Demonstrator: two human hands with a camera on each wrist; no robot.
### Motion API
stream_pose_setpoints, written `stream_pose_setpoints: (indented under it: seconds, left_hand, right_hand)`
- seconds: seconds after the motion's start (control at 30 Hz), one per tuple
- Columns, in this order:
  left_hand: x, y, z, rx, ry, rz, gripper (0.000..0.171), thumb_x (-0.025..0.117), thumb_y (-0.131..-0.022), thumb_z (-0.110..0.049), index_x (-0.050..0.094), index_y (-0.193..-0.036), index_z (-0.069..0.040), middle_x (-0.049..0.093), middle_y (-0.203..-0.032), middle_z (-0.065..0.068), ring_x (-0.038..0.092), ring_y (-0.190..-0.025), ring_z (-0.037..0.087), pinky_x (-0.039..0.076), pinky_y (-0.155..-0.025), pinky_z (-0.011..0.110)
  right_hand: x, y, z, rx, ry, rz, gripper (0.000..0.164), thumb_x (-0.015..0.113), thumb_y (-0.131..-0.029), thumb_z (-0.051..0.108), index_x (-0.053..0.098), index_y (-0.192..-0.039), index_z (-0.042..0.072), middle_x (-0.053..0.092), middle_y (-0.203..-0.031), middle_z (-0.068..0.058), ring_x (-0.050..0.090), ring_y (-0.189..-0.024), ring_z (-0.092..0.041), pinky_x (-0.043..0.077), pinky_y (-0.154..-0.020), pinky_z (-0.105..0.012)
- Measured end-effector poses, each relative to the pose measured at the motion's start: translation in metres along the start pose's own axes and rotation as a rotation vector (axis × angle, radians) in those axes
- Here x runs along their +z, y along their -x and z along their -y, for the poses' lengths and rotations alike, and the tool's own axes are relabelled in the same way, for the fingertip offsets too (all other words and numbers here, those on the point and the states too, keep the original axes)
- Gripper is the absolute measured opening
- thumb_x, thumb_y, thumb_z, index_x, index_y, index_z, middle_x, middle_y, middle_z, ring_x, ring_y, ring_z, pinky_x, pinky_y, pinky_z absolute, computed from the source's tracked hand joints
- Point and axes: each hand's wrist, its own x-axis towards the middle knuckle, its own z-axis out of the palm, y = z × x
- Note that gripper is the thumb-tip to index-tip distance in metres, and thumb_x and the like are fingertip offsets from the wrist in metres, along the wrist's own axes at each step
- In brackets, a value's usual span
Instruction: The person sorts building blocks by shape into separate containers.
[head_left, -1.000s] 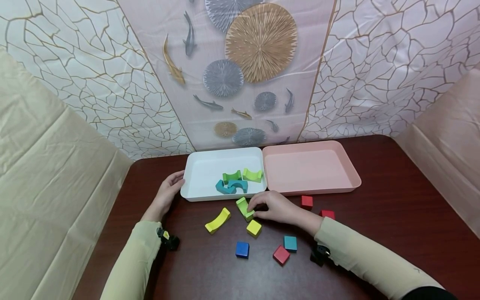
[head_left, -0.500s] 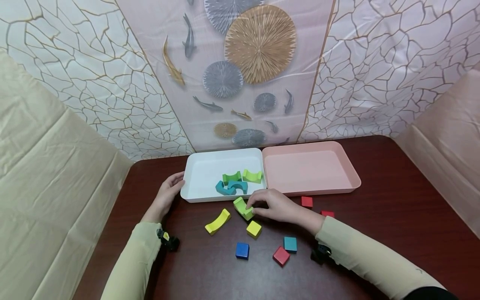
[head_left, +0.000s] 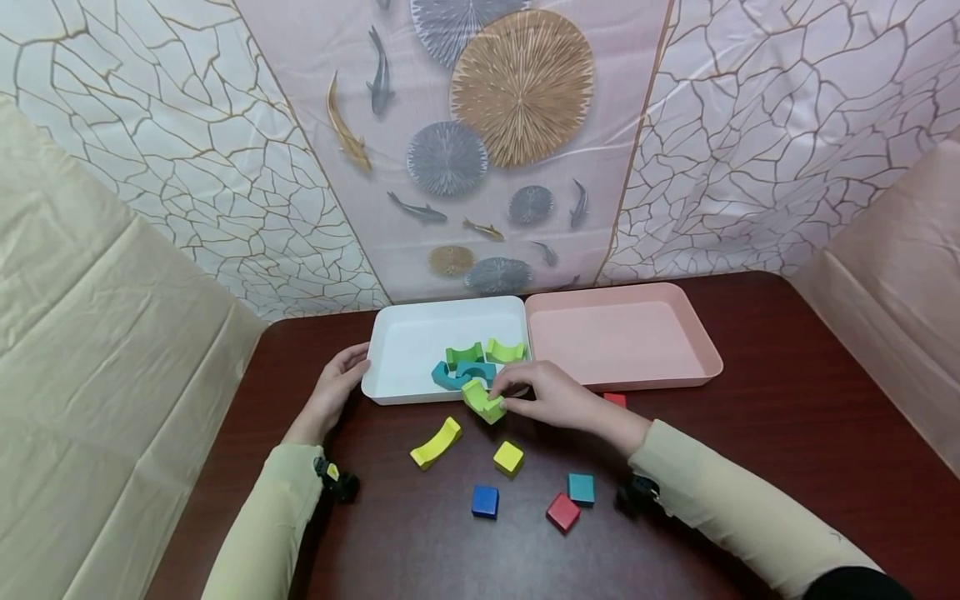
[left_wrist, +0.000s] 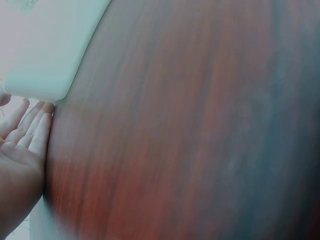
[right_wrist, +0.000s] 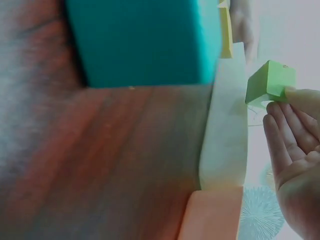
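My right hand (head_left: pixel 557 402) pinches a light green arched block (head_left: pixel 478 402) by one end, between thumb and fingers. The block is raised at the front rim of the white tray (head_left: pixel 405 342), overlapping it in the head view. In the right wrist view the green block (right_wrist: pixel 272 82) hangs off the table, with the other fingers extended below it. Inside the tray lie two teal arched blocks (head_left: pixel 474 370), a darker green arch (head_left: pixel 463 355) and a lime arch (head_left: pixel 506 352). My left hand (head_left: pixel 336 392) touches the tray's left side with fairly straight fingers (left_wrist: pixel 42 132).
A pink tray (head_left: pixel 615 333) adjoins the white one on the right. Nearer on the table lie a yellow arched block (head_left: pixel 436 443), a yellow cube (head_left: pixel 508 458), a blue cube (head_left: pixel 484 502), a teal cube (head_left: pixel 581 488) and red cubes (head_left: pixel 562 512), one partly behind the right arm.
The right hand has lifted the light green arched block off the table and moved it up and slightly left toward the white tray. The left hand has stayed in place.
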Motion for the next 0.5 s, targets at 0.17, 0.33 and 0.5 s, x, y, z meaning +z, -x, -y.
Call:
stream_pose_setpoints:
  seconds: [0.17,0.33,0.5]
  left_hand:
    - [-0.001,-0.001,0.001,0.007,0.007,0.001,0.056,0.047,-0.115,-0.02,0.03,-0.165,0.0,0.036,-0.169,0.023,0.036,-0.156,0.034,0.045,-0.094,0.005]
    - [-0.001,-0.001,0.001,0.006,0.009,0.0,0.056,0.047,-0.115,-0.02,0.03,-0.165,0.001,0.036,-0.169,0.024,0.036,-0.155,0.034,0.044,-0.093,0.005]
    - [-0.001,-0.001,0.002,0.001,0.007,0.0,0.056,0.047,-0.115,-0.021,0.03,-0.165,0.0,0.037,-0.169,0.023,0.038,-0.154,0.034,0.045,-0.093,0.005]
  right_hand:
    - [-0.005,-0.006,0.002,0.009,-0.008,-0.012,0.013,0.074,-0.098,0.004,0.079,-0.108,0.012,0.078,-0.112,-0.003,0.072,-0.107,-0.019,0.063,-0.092,-0.042]
    - [-0.009,-0.013,0.002,0.029,-0.013,-0.045,0.013,0.074,-0.098,0.004,0.079,-0.108,0.011,0.078,-0.114,-0.005,0.071,-0.112,-0.022,0.061,-0.094,-0.047]
    - [-0.012,-0.018,-0.001,0.049,-0.012,-0.069,0.013,0.076,-0.097,0.004,0.08,-0.108,0.011,0.079,-0.112,-0.004,0.072,-0.11,-0.021,0.06,-0.096,-0.043]
